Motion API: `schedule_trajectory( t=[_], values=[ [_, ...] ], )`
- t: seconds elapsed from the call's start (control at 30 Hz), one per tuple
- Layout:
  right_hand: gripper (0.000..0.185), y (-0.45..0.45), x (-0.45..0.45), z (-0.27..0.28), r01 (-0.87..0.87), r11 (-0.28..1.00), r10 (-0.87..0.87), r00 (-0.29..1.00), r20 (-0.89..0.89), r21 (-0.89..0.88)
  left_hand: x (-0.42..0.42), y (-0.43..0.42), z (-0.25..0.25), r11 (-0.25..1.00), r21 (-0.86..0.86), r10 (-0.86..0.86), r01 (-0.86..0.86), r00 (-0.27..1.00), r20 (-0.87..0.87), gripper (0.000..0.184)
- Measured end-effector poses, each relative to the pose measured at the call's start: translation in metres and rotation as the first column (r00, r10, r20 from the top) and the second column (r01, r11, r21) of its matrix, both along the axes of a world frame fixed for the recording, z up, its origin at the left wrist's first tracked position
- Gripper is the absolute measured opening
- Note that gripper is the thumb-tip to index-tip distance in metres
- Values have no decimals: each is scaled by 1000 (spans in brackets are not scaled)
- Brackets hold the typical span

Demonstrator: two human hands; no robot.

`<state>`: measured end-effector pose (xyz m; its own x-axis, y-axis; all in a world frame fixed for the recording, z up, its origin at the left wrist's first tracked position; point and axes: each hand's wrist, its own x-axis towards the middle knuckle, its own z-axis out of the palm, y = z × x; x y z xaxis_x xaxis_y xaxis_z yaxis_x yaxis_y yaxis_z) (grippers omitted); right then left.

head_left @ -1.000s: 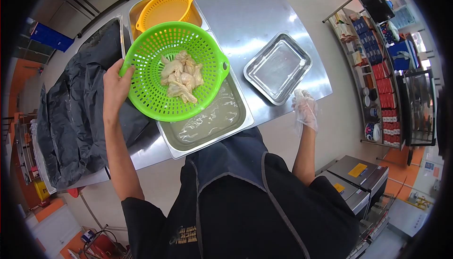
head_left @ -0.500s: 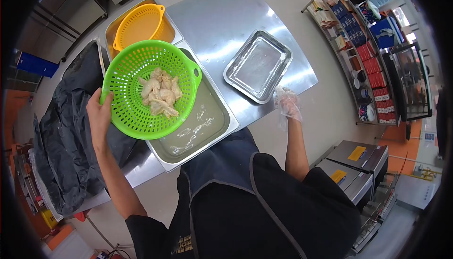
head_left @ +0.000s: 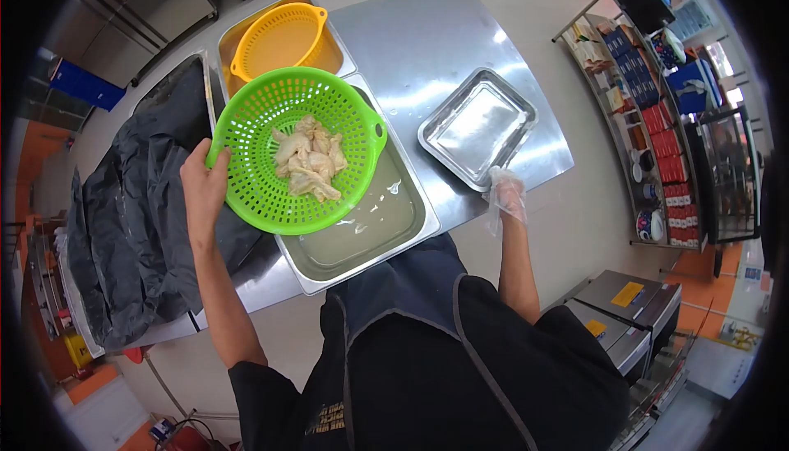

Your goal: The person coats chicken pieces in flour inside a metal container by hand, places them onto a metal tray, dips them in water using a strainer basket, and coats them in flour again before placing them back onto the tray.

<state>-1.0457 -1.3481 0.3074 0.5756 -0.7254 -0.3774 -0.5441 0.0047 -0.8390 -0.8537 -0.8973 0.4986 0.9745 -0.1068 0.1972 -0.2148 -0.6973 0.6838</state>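
Green colander points its free handle right.

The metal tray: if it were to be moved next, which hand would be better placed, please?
Probably the right hand: it is at the metal tray, while the left hand holds the green colander.

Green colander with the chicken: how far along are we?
Looks done: raw chicken pieces sit in the green colander, above the steel pan of cloudy liquid. In hand: the left hand grips the colander's rim; the gloved right hand is at the metal tray's near corner. Left: probably moving chicken there, as the tray holds none. Can't tell whether draining is finished.
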Motion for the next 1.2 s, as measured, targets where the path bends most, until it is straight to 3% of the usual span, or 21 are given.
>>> schedule_trajectory(
  t=[0.07, 0.3, 0.4, 0.6, 0.8, 0.93, 1.0, 1.1, 1.2],
  values=[
    [25, -23, -11, -54, -19, 997, 47, 934, 355, -81, -2, 2, 2, 1000, 1, 16, -16, 1000, 10, 21],
    [18, -12, 0, 15, 139, 990, -116, 911, 395, -30, -8, 2, 7, 995, -80, 65, -66, 998, -17, 20],
    [16, -9, 5, 41, 102, 942, -71, 992, 108, -319, -14, 2, 4, 996, -47, 77, -78, 997, -13, 19],
    [13, -14, 5, 40, 143, 990, -127, 915, 384, -13, -11, 4, -3, 993, -47, 110, -112, 993, -36, 19],
    [15, -21, 7, 33, 112, 992, -85, 926, 367, -53, -6, 11, 36, 978, -146, 143, -147, 989, -43, 21],
    [14, -26, 11, 32, 111, 991, -89, 962, 257, -74, -11, 7, 55, 970, -191, 146, -154, 988, -56, 21],
    [14, -20, 13, 36, 146, 989, -136, 953, 272, -19, -8, 18, 46, 974, -192, 122, -123, 992, -18, 21],
    [20, -24, 10, 28, 102, 983, -43, 936, 350, -152, -8, 18, 38, 979, -184, 87, -93, 995, -42, 20],
    [19, -22, 8, 44, 103, 983, -60, 962, 265, -153, -6, 23, 28, 980, -182, 65, -84, 992, -109, 19]
  ],
)
